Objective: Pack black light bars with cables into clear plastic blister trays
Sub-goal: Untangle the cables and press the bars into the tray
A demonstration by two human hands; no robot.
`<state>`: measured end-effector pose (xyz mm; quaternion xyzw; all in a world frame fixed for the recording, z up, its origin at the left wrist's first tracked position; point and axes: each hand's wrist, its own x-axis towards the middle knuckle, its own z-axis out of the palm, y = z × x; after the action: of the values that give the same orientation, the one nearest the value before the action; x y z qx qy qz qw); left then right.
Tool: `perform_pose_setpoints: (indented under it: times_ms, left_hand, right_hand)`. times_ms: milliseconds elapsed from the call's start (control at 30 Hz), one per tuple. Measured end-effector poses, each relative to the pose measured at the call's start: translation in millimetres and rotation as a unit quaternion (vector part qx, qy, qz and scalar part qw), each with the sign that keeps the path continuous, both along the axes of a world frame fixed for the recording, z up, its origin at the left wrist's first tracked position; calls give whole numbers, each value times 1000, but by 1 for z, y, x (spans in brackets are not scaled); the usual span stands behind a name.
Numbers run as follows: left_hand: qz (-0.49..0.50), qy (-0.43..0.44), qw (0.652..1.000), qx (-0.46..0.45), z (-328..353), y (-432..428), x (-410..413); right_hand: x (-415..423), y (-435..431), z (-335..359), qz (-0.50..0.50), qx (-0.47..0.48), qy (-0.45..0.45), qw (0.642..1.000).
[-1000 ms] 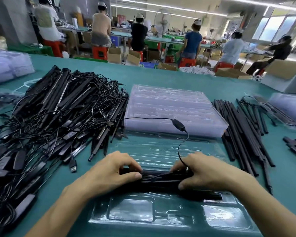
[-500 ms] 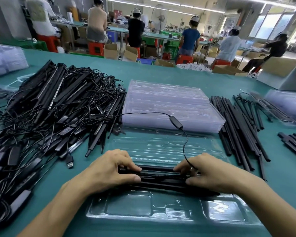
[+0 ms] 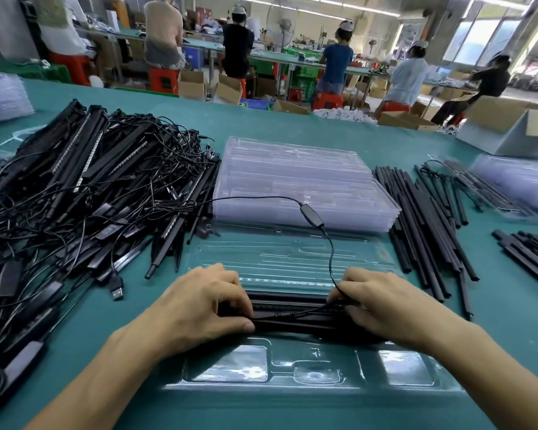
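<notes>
Teal covering runs across the desk [image 3: 292,125], and beyond its far edge a row of people sit with their backs turned at other long desks. At the left lies a tangled pile of light bars [image 3: 90,193]: slim black sticks, some showing a pale dotted strip along one face, knotted up with thin black leads. A USB plug [image 3: 117,291] pokes out at the pile's near side.

The left hand [image 3: 199,308] lies palm down, its grip curled over the left end of a bundle of light bars [image 3: 292,310], thumb tucked along the near side. That bundle lies crosswise on the middle of an open blister tray [image 3: 311,372], clear plastic with long slots in its far half and squarish pockets in its near half. Just beyond sits a stack of trays [image 3: 298,181]. A cable [image 3: 331,259] loops up from the bundle to an oblong inline switch [image 3: 312,215] resting on the stack.

The right hand [image 3: 392,308] mirrors the left, its grip closed on the bundle's right end, fingertips on the cable. Right of the trays lie loose black rods [image 3: 423,225], well apart from a cardboard box [image 3: 510,125] at the far right.
</notes>
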<state>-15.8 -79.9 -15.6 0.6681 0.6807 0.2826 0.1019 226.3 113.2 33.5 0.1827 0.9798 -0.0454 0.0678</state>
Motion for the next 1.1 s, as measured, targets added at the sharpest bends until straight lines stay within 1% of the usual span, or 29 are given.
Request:
perform_pose_setpoints:
  times_ms: [33, 100, 167, 300, 400, 467, 600, 767, 967, 1100]
  left_hand:
    - [-8, 10, 1000, 9, 0, 1, 2]
    - [-17, 2, 1000, 10, 1, 2, 5]
    - [-27, -26, 999, 1, 1, 3, 5]
    - [-44, -98, 994, 28, 3, 1, 0]
    - [-58, -106, 993, 6, 0, 0, -5]
    - [-62, -109, 992, -17, -3, -1, -7]
    - [-65, -104, 992, -31, -6, 0, -8]
    - [-17, -84, 996, -34, -7, -1, -6]
    - [15, -35, 999, -37, -6, 0, -2]
    - [30, -39, 998, -39, -6, 0, 1]
  right_hand:
    - [0, 0, -1, 4, -1, 1, 1000]
    - [2, 2, -3, 6, -14, 14, 1000]
    - [5, 5, -4, 13, -20, 32, 999]
    - [9, 10, -3, 34, 7, 95, 995]
    - [9, 10, -7, 53, 39, 98, 993]
    - [9, 8, -13, 58, 38, 91, 993]
    - [14, 7, -18, 51, 5, 118, 992]
    - [14, 13, -20, 27, -17, 98, 995]
    - [19, 20, -14, -9, 8, 74, 997]
    - [16, 17, -13, -22, 15, 71, 997]
